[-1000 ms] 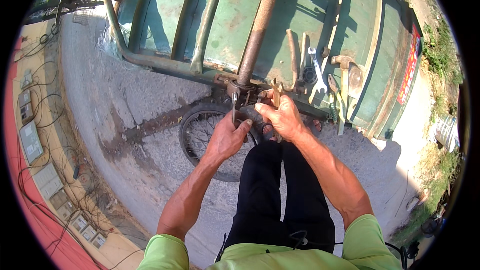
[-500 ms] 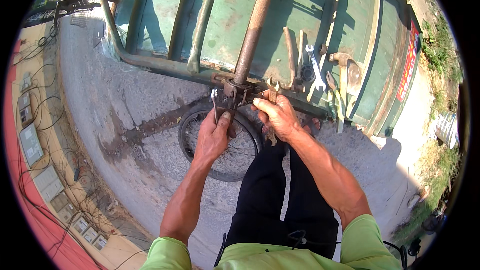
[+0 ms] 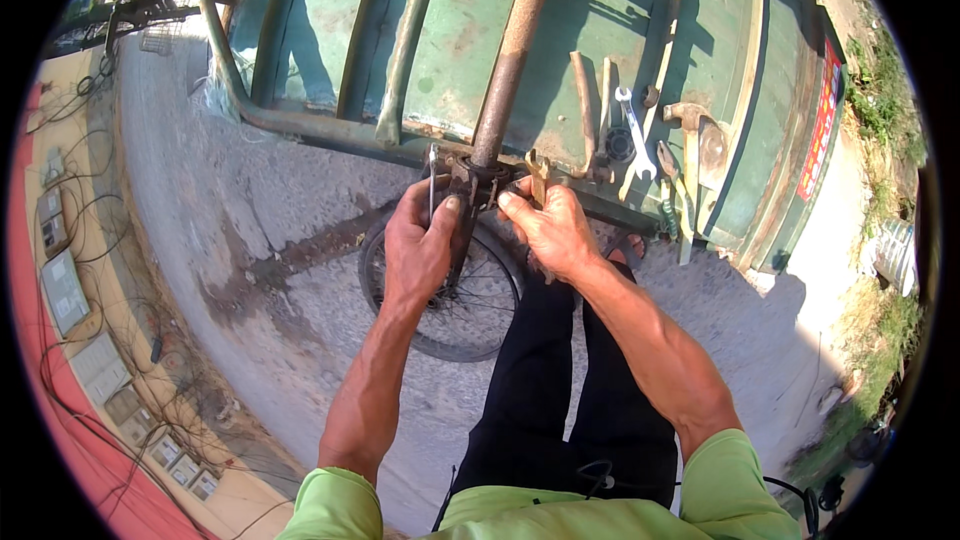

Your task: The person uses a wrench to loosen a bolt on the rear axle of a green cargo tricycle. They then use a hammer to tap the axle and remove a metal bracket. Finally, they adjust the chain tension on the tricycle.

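Note:
My left hand (image 3: 418, 250) is closed round a slim silver wrench (image 3: 433, 172) that stands up past the fingers. Its thumb presses against the dark metal bracket (image 3: 463, 198) at the end of a rusty axle tube (image 3: 510, 70). On the other side of that joint, my right hand (image 3: 562, 235) grips a worn, brownish open-end wrench (image 3: 538, 168), its jaw poking out above the fist. The right thumb and forefinger are close to the joint's collar (image 3: 488, 170). My fingers hide whatever bolt or nut is there. Beneath the bracket is a spoked wheel (image 3: 400, 335) with a black tyre.
On the green metal underside (image 3: 450, 50) lie a silver double-ended wrench (image 3: 633, 130), a hammer (image 3: 690, 140), and pliers (image 3: 675, 180). A green frame rail (image 3: 310, 130) runs across behind my hands. Wall boxes (image 3: 65, 290) with tangled wires line the left.
My left hand has moved up, bringing its wrench closer to the joint. My right hand has shifted slightly left, still holding its wrench.

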### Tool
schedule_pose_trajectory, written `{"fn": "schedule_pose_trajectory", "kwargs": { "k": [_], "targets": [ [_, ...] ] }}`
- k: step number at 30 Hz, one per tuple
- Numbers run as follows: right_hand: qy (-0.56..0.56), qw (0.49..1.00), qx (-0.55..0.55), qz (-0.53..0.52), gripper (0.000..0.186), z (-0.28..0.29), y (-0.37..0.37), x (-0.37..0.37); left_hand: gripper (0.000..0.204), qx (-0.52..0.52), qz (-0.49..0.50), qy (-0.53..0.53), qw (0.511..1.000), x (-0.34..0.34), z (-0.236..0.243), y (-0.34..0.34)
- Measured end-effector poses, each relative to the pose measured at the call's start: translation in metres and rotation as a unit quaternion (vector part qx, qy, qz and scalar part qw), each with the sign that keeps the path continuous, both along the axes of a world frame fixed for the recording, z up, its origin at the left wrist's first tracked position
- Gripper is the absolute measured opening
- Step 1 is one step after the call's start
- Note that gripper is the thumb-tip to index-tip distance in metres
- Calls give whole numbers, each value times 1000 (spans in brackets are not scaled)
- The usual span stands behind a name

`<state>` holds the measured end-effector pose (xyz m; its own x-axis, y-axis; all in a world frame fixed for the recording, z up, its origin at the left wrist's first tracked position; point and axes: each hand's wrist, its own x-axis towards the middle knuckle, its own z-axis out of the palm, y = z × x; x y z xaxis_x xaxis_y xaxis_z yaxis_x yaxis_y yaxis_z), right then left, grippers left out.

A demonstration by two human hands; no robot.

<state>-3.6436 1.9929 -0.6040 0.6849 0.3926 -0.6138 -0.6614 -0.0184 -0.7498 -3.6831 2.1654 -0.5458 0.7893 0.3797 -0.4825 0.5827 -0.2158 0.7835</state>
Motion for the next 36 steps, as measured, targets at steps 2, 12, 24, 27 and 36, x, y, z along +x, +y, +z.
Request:
{"fn": "schedule_pose_trajectory", "kwargs": {
  "k": [2, 12, 24, 27, 36],
  "targets": [
    [-1, 1000, 0, -14, 28, -4, 1, -3, 23, -31, -1, -16, 999, 3, 0, 0],
    [-19, 999, -11, -24, 26, 1, 6, -3, 24, -51, -52, -13, 997, 15, -6, 32],
    [-18, 970, 227, -82, 29, 47, -19, -18, 25, -232, 66, 2, 971, -5, 54, -29],
    [-24, 972, 203, -117, 23, 43, -29, -22, 29, -263, 89, -7, 961, -11, 44, -75],
    [118, 972, 97, -177, 27, -9, -67, 8, 50, 111, -240, -76, 961, 3, -20, -117]
  ]
}}
